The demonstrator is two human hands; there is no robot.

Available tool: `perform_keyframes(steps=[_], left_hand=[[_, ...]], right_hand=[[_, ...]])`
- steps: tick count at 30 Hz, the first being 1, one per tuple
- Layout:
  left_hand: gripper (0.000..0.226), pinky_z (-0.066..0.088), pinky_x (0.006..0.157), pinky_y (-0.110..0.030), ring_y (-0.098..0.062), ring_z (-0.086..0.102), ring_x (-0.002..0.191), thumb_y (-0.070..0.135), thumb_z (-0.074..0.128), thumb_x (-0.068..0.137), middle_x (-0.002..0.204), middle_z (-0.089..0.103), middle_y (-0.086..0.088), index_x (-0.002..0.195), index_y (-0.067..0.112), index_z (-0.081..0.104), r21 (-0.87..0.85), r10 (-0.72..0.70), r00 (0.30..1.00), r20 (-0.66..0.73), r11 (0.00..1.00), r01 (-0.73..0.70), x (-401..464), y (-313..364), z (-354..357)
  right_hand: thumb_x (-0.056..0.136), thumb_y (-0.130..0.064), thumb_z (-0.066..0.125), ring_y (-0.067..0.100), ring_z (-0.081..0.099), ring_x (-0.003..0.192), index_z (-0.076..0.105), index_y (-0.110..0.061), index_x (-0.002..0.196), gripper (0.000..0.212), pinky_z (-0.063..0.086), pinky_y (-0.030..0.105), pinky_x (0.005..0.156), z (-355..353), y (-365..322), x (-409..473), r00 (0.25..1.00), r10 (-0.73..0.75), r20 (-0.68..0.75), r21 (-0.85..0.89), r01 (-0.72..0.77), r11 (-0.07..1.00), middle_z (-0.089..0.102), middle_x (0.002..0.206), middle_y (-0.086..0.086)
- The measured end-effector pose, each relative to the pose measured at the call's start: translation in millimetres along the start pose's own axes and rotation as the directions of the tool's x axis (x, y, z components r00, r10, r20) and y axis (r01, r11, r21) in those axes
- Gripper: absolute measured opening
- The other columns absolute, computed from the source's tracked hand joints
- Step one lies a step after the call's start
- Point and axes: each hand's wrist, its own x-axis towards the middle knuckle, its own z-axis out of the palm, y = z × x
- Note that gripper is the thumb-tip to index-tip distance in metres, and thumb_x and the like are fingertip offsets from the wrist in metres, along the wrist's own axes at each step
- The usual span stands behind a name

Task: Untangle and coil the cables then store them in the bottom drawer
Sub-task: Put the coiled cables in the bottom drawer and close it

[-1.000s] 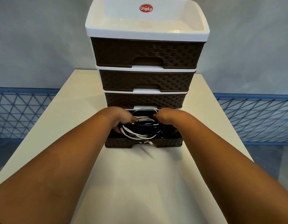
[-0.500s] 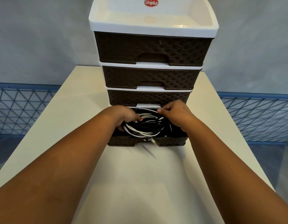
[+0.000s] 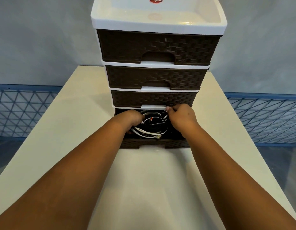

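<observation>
The bottom drawer (image 3: 153, 144) of a brown woven-pattern drawer unit (image 3: 158, 47) is pulled out toward me. Inside it lies a coil of white and black cables (image 3: 148, 130), with a metal plug near the drawer's front wall. My left hand (image 3: 133, 117) reaches into the drawer's left side, fingers curled down over the cables. My right hand (image 3: 181, 117) hovers over the drawer's right rear, fingers curled and pinching a cable at the coil's upper right, close to the white frame above.
The drawer unit stands on a cream table (image 3: 64, 123) and has three shut drawers above plus a white top tray (image 3: 160, 12). Blue mesh railings (image 3: 22, 112) run along both sides behind the table, against a grey wall.
My right hand has lifted from inside the drawer to the coil's upper right edge. My head moved closer, so the unit looks larger. The left hand stays on the cables.
</observation>
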Motion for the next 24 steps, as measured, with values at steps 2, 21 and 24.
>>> perform_keyframes(steps=[2, 21, 24], left_hand=[[0.032, 0.053, 0.089, -0.042, -0.034, 0.063, 0.105, 0.024, 0.048, 0.098, 0.118, 0.063, -0.018, 0.120, 0.003, 0.058, 0.017, 0.026, 0.998, -0.057, 1.000, -0.025, 0, -2, 0], [0.048, 0.047, 0.091, -0.034, -0.026, 0.054, 0.109, 0.039, 0.076, 0.080, 0.127, 0.045, -0.006, 0.121, 0.020, 0.060, 0.430, 0.482, 0.839, -0.251, 0.832, -0.350, -57, -42, 5], [0.046, 0.047, 0.090, -0.036, -0.024, 0.052, 0.108, 0.037, 0.080, 0.077, 0.124, 0.045, -0.005, 0.116, 0.019, 0.061, 0.425, 0.498, 0.818, -0.288, 0.832, -0.357, -48, -44, 9]], right_hand=[[0.101, -0.033, 0.048, 0.031, 0.061, 0.101, 0.067, -0.007, 0.113, 0.034, 0.036, 0.024, 0.074, -4, 4, -13, 0.996, -0.083, -0.036, -0.066, 0.081, 0.995, 0.068, 0.105, 0.014], [0.097, -0.017, 0.052, 0.027, 0.065, 0.098, 0.073, -0.011, 0.107, 0.024, 0.046, 0.028, 0.083, 5, 14, -22, 0.961, -0.234, 0.145, -0.317, 0.269, 0.910, 0.072, 0.108, 0.010], [0.095, -0.014, 0.055, 0.027, 0.065, 0.095, 0.074, -0.015, 0.110, 0.024, 0.048, 0.028, 0.082, 8, 15, -19, 0.968, -0.202, 0.149, -0.325, 0.241, 0.914, 0.073, 0.106, 0.008]])
